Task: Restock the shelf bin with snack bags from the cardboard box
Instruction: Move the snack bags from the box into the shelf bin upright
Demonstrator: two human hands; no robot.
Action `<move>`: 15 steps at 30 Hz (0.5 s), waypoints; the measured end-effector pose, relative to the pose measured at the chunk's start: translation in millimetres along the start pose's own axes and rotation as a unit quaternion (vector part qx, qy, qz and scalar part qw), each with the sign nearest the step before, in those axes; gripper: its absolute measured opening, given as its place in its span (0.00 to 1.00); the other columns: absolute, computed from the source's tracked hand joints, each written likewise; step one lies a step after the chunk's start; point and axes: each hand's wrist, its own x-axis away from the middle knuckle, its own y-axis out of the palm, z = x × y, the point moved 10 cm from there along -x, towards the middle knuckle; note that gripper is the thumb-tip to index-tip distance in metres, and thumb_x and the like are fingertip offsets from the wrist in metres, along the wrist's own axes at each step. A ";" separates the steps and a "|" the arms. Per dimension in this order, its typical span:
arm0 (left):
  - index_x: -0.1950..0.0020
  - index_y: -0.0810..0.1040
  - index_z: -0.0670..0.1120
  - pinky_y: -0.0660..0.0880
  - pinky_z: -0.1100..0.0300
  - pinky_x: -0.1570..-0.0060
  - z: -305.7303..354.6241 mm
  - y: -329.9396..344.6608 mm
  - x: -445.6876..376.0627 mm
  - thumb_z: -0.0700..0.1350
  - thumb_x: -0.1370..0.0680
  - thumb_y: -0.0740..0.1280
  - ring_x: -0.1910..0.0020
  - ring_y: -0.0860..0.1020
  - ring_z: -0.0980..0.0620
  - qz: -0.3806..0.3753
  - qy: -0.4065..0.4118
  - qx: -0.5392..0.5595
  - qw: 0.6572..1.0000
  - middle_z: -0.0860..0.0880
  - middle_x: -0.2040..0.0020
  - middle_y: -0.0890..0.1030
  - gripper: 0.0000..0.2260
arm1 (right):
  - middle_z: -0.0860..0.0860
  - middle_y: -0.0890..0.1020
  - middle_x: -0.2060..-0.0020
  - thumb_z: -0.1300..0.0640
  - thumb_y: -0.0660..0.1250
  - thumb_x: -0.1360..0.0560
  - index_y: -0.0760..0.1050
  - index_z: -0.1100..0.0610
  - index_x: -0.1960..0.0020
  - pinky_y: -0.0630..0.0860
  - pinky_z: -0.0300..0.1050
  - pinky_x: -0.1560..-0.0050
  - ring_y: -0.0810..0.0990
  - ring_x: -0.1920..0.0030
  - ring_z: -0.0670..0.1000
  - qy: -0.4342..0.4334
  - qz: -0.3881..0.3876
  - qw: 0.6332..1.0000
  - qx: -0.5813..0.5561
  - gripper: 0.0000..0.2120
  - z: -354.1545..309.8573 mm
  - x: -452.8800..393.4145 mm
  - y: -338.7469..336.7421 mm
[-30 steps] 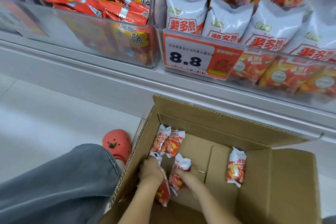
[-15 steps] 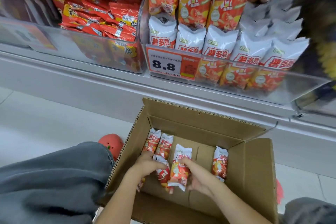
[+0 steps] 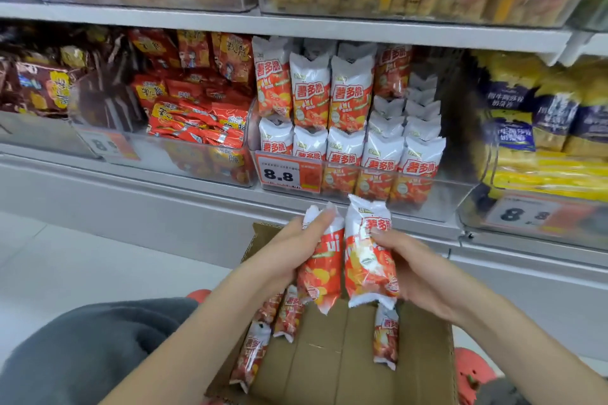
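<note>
Bags first: I have one snack bag in each hand, both lifted above the cardboard box (image 3: 345, 358) and held just below the front lip of the shelf bin (image 3: 437, 194). My left hand (image 3: 289, 253) curls round the left bag (image 3: 320, 270), fingers wrapped over its white top and front. My right hand (image 3: 404, 270) grips the right bag (image 3: 368, 256) from the right side, thumb across its printed face, the other fingers hidden behind it. The two bags touch along their inner edges.

Both bags stand nearly upright, long axis running top to bottom, white crimped tops pointing up toward the bin. That matches the bags already standing in rows there. The bin lies straight ahead and above my knuckles, behind the 8.8 price tag (image 3: 288, 171). As I judge it, the open room is toward the bin's right rear, where the rows sit lower, so my right hand is the nearer one and should go in first.

Four more bags (image 3: 385, 339) lie on the box floor beneath my wrists, three at the left wall, one at the right.
</note>
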 end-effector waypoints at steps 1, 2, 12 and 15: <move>0.33 0.69 0.48 0.77 0.49 0.42 9.5 3.3 4.7 0.63 0.37 0.70 0.47 0.82 0.51 -0.014 0.004 0.012 1.000 0.50 0.46 0.83 0.36 | 0.56 0.84 0.45 0.50 0.66 0.30 0.74 0.58 0.37 0.82 0.49 0.49 0.83 0.45 0.56 -0.015 0.017 1.000 -0.001 0.24 -7.5 2.6 -1.7; 0.32 0.67 0.48 0.77 0.50 0.42 18.5 9.0 8.8 0.56 0.34 0.71 0.45 0.82 0.50 -0.048 0.010 0.026 0.998 0.49 0.43 0.82 0.33 | 0.55 0.84 0.46 0.49 0.66 0.31 0.74 0.57 0.37 0.82 0.46 0.53 0.83 0.46 0.54 -0.030 0.029 0.999 -0.001 0.24 -15.4 6.2 -1.7; 0.45 0.78 0.44 0.80 0.57 0.51 91.8 9.6 20.1 0.42 0.39 0.78 0.50 0.83 0.48 -0.075 0.133 -0.039 0.988 0.44 0.48 0.84 0.23 | 0.52 0.85 0.47 0.50 0.68 0.34 0.74 0.53 0.38 0.81 0.46 0.51 0.84 0.47 0.52 -0.114 0.073 0.990 0.045 0.25 -69.3 20.1 -12.2; 0.48 0.80 0.44 0.81 0.58 0.54 96.9 2.2 13.8 0.44 0.40 0.77 0.53 0.84 0.49 -0.040 0.146 -0.023 0.988 0.46 0.51 0.85 0.22 | 0.50 0.85 0.48 0.50 0.68 0.34 0.74 0.51 0.39 0.81 0.44 0.56 0.84 0.49 0.51 -0.137 0.073 0.985 0.078 0.23 -79.0 18.2 -11.8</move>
